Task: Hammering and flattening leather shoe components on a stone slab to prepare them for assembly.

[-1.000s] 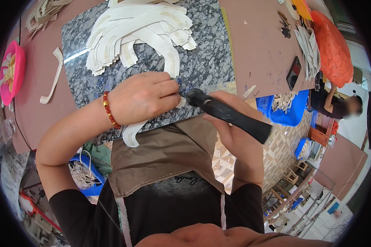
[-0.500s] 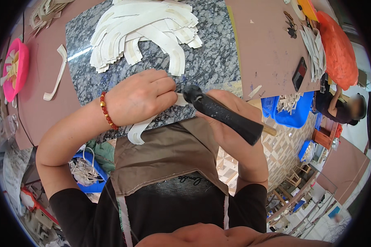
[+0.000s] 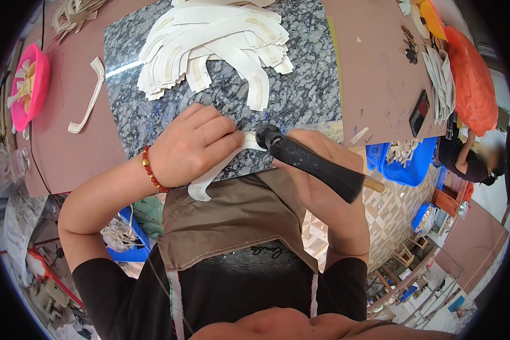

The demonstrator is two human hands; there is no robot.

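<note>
My left hand (image 3: 191, 146), with a red-and-gold bead bracelet at the wrist, has its fingers pressed together on a curved white strip (image 3: 203, 184). The strip lies at the near edge of a grey speckled stone slab (image 3: 300, 85), its lower end hanging over my brown apron. My right hand (image 3: 318, 141) is wrapped round a hammer (image 3: 318, 164) with a black head and a wooden handle. The small rounded end of the hammer head is over the strip's right end; whether it touches is unclear. Just beyond, several similar white strips (image 3: 226, 54) lie in an overlapping pile.
One loose strip (image 3: 90, 99) and a pink basin (image 3: 38, 93) are on the brown table's left. A phone (image 3: 419, 113), keys (image 3: 410, 51) and an orange-red bag (image 3: 473, 85) are on the right. Blue baskets (image 3: 411, 173) stand below; a person (image 3: 470, 156) is farther right.
My left hand has shifted slightly left relative to the slab, exposing more of the strip. The hammer stays close to the strip's right end. The whole view has shifted a little.
</note>
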